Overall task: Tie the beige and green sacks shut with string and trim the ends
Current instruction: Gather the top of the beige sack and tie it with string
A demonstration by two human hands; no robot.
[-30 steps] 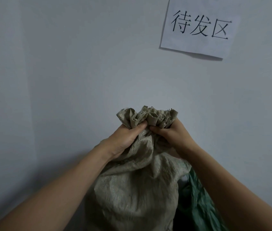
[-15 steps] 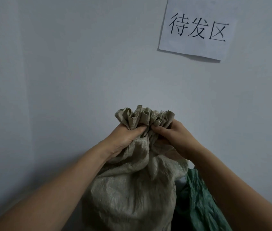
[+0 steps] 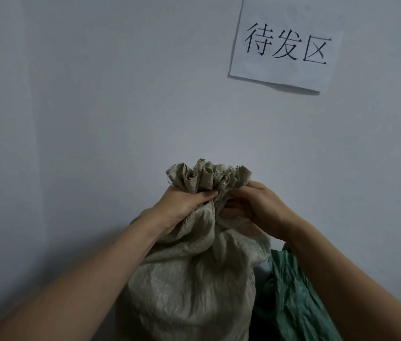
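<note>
A full beige woven sack [image 3: 189, 286] stands upright against the wall, its mouth gathered into a ruffled bunch at the top. My left hand [image 3: 182, 205] grips the gathered neck from the left, just under the ruffle. My right hand [image 3: 256, 207] holds the neck from the right, fingers curled into the folds. A green sack [image 3: 295, 299] leans low at the right, partly hidden behind my right forearm. No string or cutting tool is in view.
A pale wall [image 3: 96, 107] fills the background right behind the sacks. A white paper sign [image 3: 285, 43] with black characters is stuck on it at the upper right. The floor is out of view.
The sack's ruffled mouth is bunched a little tighter. My right hand has shifted on the neck, with its fingers worked further into the folds. My left hand keeps its grip.
</note>
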